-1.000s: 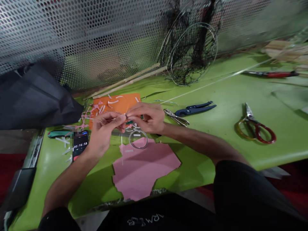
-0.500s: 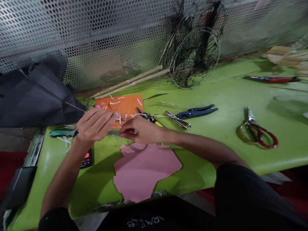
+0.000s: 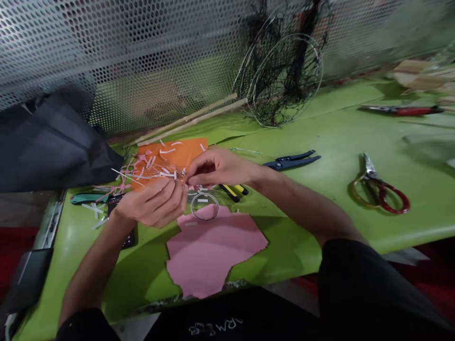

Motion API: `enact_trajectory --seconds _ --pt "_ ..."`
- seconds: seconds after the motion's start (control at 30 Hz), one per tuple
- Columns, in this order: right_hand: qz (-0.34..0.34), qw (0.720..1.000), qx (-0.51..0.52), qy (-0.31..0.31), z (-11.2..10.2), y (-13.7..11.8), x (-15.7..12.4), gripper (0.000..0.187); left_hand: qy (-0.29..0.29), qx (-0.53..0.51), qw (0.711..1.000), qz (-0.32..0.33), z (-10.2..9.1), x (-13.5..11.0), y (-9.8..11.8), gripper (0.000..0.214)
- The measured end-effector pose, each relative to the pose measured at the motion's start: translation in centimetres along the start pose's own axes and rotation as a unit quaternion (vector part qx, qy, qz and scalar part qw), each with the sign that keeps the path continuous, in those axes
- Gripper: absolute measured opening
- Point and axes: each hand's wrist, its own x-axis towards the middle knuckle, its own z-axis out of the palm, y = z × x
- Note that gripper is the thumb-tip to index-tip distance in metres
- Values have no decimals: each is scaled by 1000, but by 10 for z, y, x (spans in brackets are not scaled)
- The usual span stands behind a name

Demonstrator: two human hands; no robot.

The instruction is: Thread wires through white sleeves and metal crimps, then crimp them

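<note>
Green tabletop (image 3: 313, 227), far-left side: we had fine wire strands (image 3: 163, 173) lying left-to-right over the orange sheet (image 3: 194, 152), their right end pinched by our right hand (image 3: 220, 168), our curled left hand (image 3: 152, 202) also pinching them just below, wire ring (image 3: 191, 206) just beside, toward the near edge.

a wire ring (image 3: 204, 206) sits at the edge of the torn paper (image 3: 213, 255); pliers (image 3: 291, 162) lie right of it, scissors (image 3: 369, 173) beyond; behind, a wire-hooped net (image 3: 280, 80) stands against a perforated screen (image 3: 106, 47)
</note>
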Motion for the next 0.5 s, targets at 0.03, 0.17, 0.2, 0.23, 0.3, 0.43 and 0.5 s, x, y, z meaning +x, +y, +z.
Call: enact_trajectory --seconds 0.03,0.17,0.2,0.23,0.3,0.43,0.5 --pt "9 1000 12 -8 0 0 0 28 -1 -11 1000 -4 -1 0 0 21" --pt "23 998 49 -35 2 -5 -3 29 50 -42 998 -23 -1 2 -2 27" --pt "11 998 57 -35 3 -6 -3 30 68 -44 996 -30 0 3 -2 27" --pt "-4 998 61 -31 5 -7 -4 31 87 -39 995 -37 2 3 -3 26" --pt "-37 998 54 0 10 -10 -6 32 133 -7 990 -47 7 4 -2 20" --pt "-137 984 -40 110 24 -14 -9 22 215 1 966 -140 20 5 5 16" --pt "-204 956 -127 165 29 -14 -10 15 236 -58 946 -213 22 7 12 16"
